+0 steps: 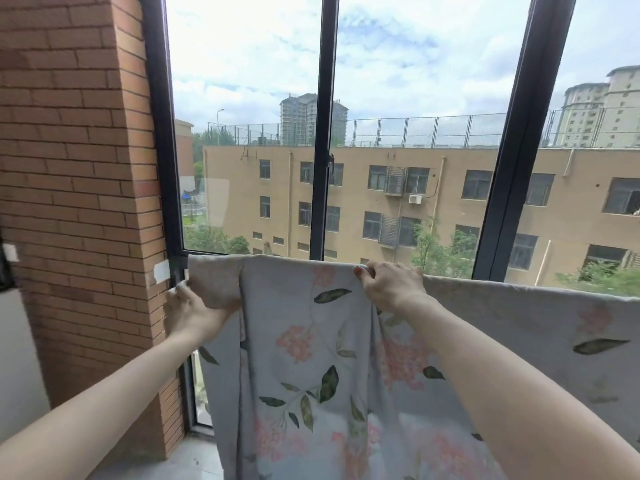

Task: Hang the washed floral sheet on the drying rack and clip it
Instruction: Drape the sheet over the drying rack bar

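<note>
the floral sheet (304, 341) is draped over a hidden rail in front of the window (415, 133), beside the brick wall (76, 168). its left end is gripped by the left hand (188, 306), and its top fold is clutched by the right hand (388, 285), fingers curled over it.

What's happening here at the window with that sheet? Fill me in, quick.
A person is hanging a pale grey cotton sheet printed with pink flowers and green leaves in front of a dark-framed window. The sheet is draped over a support hidden under its top fold. The left hand grips the sheet's left end near the red brick wall. The right hand grips the top fold farther right. No clips are visible yet.
</note>
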The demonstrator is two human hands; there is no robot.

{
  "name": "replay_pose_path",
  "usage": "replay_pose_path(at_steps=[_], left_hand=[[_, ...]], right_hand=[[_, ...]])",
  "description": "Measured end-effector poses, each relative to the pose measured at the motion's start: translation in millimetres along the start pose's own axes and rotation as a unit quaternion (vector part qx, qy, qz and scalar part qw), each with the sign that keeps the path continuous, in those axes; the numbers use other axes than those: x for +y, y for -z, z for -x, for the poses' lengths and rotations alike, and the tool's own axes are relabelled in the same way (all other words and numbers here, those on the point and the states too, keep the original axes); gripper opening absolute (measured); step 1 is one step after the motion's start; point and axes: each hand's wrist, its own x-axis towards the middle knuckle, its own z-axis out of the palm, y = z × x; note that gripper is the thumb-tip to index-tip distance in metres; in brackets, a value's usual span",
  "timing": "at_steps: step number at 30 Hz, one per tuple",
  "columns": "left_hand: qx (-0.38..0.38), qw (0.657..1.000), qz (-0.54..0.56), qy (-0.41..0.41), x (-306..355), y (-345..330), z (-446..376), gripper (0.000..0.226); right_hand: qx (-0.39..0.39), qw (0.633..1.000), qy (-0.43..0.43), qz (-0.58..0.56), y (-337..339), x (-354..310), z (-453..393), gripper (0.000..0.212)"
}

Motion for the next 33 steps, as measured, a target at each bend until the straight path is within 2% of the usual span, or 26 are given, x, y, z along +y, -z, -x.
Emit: replay_pose_path(at_steps=[1, 3, 5, 6, 9, 13, 17, 22, 26, 28, 30, 33], left_hand=[[-0.034, 0.999, 0.003, 0.025, -1.6, -2.9, -2.1, 0.125], [-0.059, 0.998, 0.007, 0.037, -0.2, -3.9, -1.5, 0.091], [-0.026, 0.999, -0.011, 0.019, 0.7, 1.0, -0.9, 0.055], [-0.015, 0.999, -0.032, 0.013, 1.0, 5.8, 0.8, 0.046], [0.004, 0.997, -0.074, -0.029, 10.3, 24.8, 7.7, 0.035], [0.033, 0.995, -0.071, -0.062, 39.4, 53.5, 14.1, 0.019], [0.027, 0.999, 0.002, -0.034, 72.5, 80.1, 15.0, 0.011], [0.032, 0.980, 0.194, 0.033, 114.0, 97.5, -2.2, 0.017], [0.041, 0.955, 0.293, 0.001, 147.3, 113.0, -26.5, 0.014], [0.061, 0.947, 0.315, -0.021, 157.6, 123.1, -48.8, 0.016], [0.067, 0.945, 0.317, -0.029, 161.8, 133.6, -72.7, 0.015], [0.070, 0.937, 0.339, -0.050, 172.8, 141.1, -115.5, 0.013]], right_hand=[[-0.002, 1.000, 0.003, 0.002, 1.7, -1.3, 0.3, 0.050], [-0.012, 1.000, 0.005, 0.005, 4.8, -2.1, 0.3, 0.053], [-0.026, 1.000, -0.001, 0.005, 7.6, 0.0, -0.8, 0.056], [-0.032, 0.999, -0.006, 0.000, 9.3, 2.2, -2.3, 0.059], [-0.062, 0.998, -0.014, -0.020, 15.6, 8.9, -7.3, 0.067], [-0.096, 0.995, 0.018, -0.033, 23.9, 12.7, -12.9, 0.061], [-0.125, 0.988, 0.021, -0.093, 31.8, 21.3, -22.8, 0.056], [-0.123, 0.980, 0.012, -0.156, 38.6, 26.5, -27.7, 0.046], [-0.059, 0.949, -0.055, -0.304, 46.1, 37.2, -39.1, 0.034], [-0.033, 0.923, -0.089, -0.374, 49.6, 42.7, -51.7, 0.041], [-0.005, 0.905, -0.113, -0.410, 43.7, 53.8, -80.1, 0.049], [0.044, 0.888, -0.119, -0.443, 58.1, 43.3, -95.4, 0.036]])
